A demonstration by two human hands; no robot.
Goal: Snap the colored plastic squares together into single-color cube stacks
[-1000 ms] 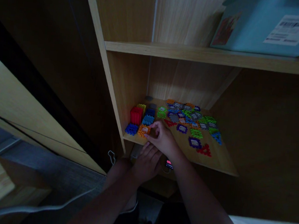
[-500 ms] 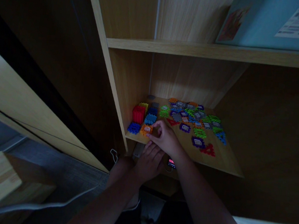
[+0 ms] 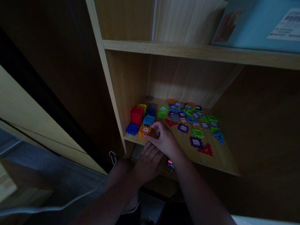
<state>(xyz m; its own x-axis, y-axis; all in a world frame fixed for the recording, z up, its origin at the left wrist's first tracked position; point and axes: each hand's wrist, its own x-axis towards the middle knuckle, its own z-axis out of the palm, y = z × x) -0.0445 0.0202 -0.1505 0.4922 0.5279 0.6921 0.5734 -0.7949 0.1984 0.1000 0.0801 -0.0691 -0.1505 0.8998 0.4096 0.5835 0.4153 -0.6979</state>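
Observation:
My right hand (image 3: 164,138) reaches over the front of the lower shelf, with thumb and index finger curved onto the right side of an orange window tile (image 3: 144,130). Below it, at the shelf's front edge, my left hand (image 3: 149,162) lies with its fingers stretched out, holding nothing. Left of the orange tile are blue tiles (image 3: 132,129). Behind stand a red block of stacked tiles (image 3: 136,115), light blue tiles (image 3: 148,119), dark blue tiles (image 3: 151,112) and yellow tiles (image 3: 142,107).
Loose toothed plastic tiles in several colours spread over the right of the lower shelf (image 3: 220,158), including a purple window tile (image 3: 196,142) and a red triangle (image 3: 206,149). A light blue bin (image 3: 253,27) stands on the upper shelf (image 3: 172,50). A lit phone (image 3: 171,163) lies below.
The view has shifted slightly, so the shelf sits a little further left. Both hands keep nearly the same place, the right still at the orange tile.

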